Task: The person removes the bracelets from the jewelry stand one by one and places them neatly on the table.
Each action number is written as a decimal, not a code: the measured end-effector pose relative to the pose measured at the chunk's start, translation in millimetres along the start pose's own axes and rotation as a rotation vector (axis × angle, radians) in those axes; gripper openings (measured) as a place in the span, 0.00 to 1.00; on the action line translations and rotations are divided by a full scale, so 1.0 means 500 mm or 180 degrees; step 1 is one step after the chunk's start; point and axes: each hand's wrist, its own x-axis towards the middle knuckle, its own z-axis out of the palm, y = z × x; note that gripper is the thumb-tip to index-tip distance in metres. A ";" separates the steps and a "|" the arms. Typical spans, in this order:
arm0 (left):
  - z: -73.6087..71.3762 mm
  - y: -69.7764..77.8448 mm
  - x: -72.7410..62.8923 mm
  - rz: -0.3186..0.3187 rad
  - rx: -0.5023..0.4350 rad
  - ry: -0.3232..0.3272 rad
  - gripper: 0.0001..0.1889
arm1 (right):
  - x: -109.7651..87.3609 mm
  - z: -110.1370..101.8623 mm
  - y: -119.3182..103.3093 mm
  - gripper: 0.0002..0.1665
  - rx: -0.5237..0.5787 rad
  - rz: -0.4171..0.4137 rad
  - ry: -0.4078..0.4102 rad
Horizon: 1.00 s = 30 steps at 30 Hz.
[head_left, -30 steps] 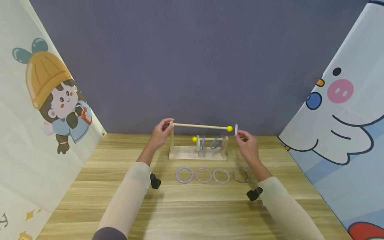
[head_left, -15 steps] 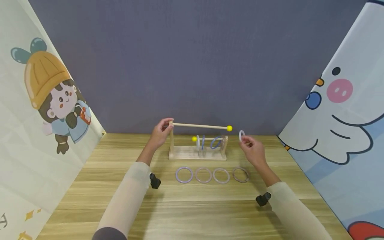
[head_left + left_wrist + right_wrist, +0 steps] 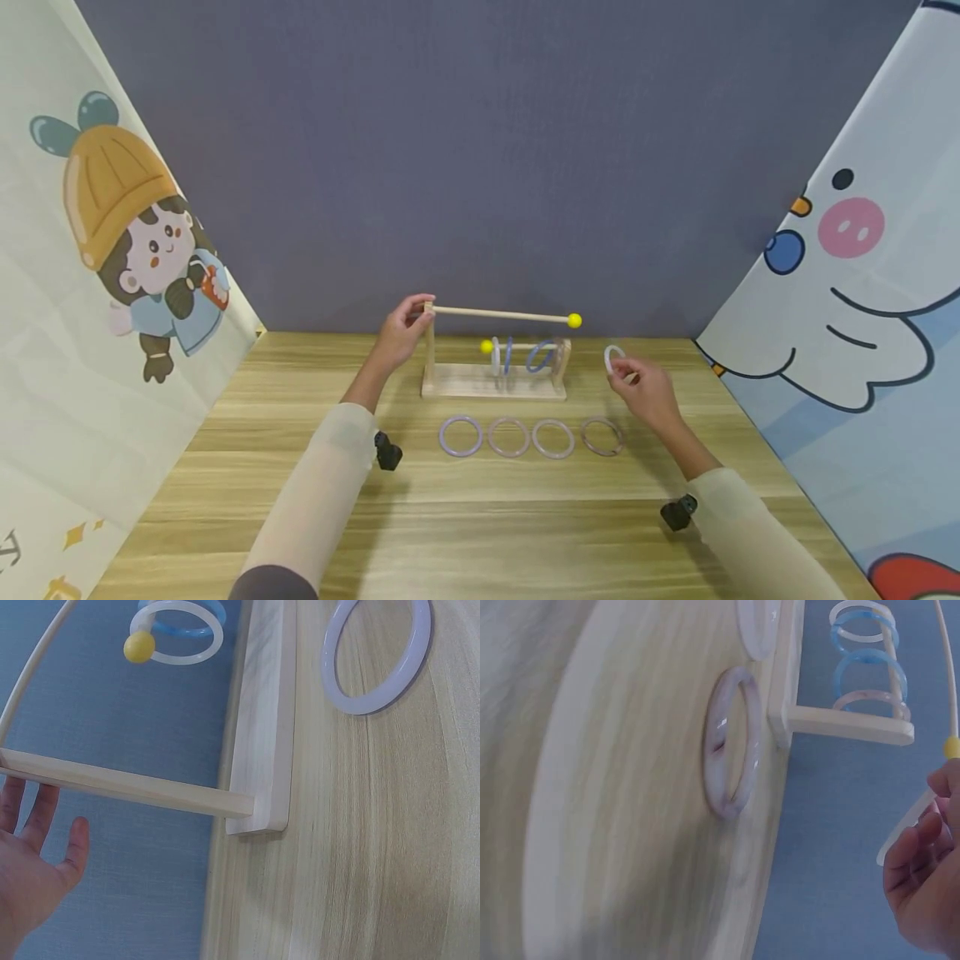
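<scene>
A wooden bangle stand [image 3: 457, 382] has two rods tipped with yellow balls. My left hand [image 3: 401, 329] is at the top of its tall left post [image 3: 127, 784]; in the left wrist view the fingers touch the post and one digit stands apart from it. The upper rod [image 3: 498, 314] is bare. Several bangles hang on the lower rod, among them a white bangle [image 3: 495, 357] and a blue bangle [image 3: 538, 357]. Right of the stand, my right hand [image 3: 645, 390] pinches a white bangle [image 3: 611, 358] between thumb and fingers, off the rod and above the table.
In front of the stand, a row of bangles lies flat on the wooden table [image 3: 480, 533]: a lavender bangle [image 3: 461, 437], a pinkish bangle [image 3: 508, 438], a pale bangle [image 3: 553, 440] and a brownish marbled bangle [image 3: 716, 742]. A dark wall [image 3: 480, 167] rises behind.
My right hand, with the white bangle in it, has moved right and down, away from the upper rod's yellow tip. The left hand and the stand have stayed in place.
</scene>
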 end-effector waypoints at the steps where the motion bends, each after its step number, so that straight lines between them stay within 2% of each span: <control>1: 0.000 -0.001 0.000 -0.0003 0.0002 -0.0001 0.23 | -0.003 -0.001 0.003 0.10 -0.0036 -0.0034 -0.0018; 7: 0.001 -0.003 0.001 0.0011 -0.0006 -0.0005 0.23 | -0.018 -0.012 0.020 0.10 -0.0224 -0.0213 -0.0157; 15: 0.002 -0.002 0.008 0.0117 -0.0107 0.0030 0.20 | -0.033 -0.026 0.048 0.09 -0.0577 -0.0396 -0.0489; 20: 0.001 0.001 0.009 0.0133 -0.0104 0.0030 0.21 | -0.045 -0.034 0.066 0.09 -0.0643 -0.0410 -0.0637; 30: 0.000 -0.007 0.007 0.0065 -0.0104 -0.0003 0.21 | -0.075 -0.042 0.085 0.09 -0.0775 -0.0269 -0.1137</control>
